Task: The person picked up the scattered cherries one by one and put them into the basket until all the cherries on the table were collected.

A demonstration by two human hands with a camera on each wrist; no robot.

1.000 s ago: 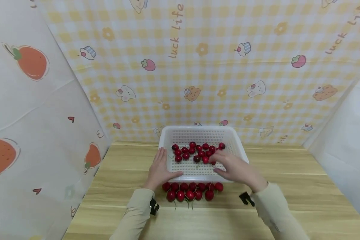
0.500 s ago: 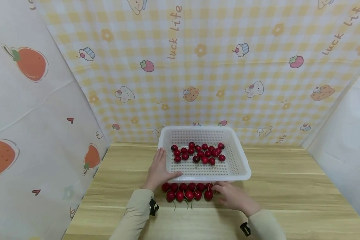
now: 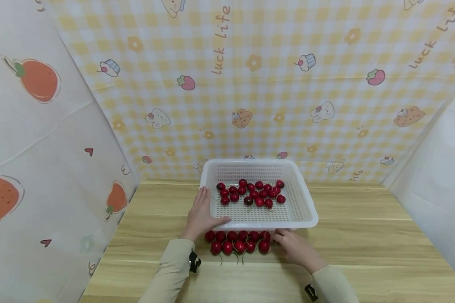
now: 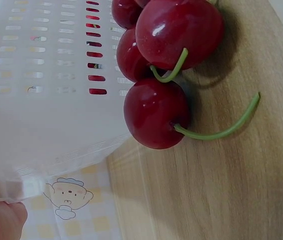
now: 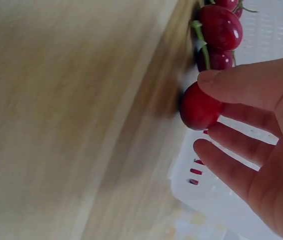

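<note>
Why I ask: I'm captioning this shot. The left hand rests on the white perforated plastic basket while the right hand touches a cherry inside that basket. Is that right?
Not quite: the cherry that the right hand touches is outside the white perforated plastic basket, as the right wrist view shows. The left hand does rest on the basket.

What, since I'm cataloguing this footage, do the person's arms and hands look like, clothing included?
The left sleeve and right sleeve are long and pale beige. A small black piece, too small to identify, shows beside each. The left hand and right hand are bare, without gloves.
</note>
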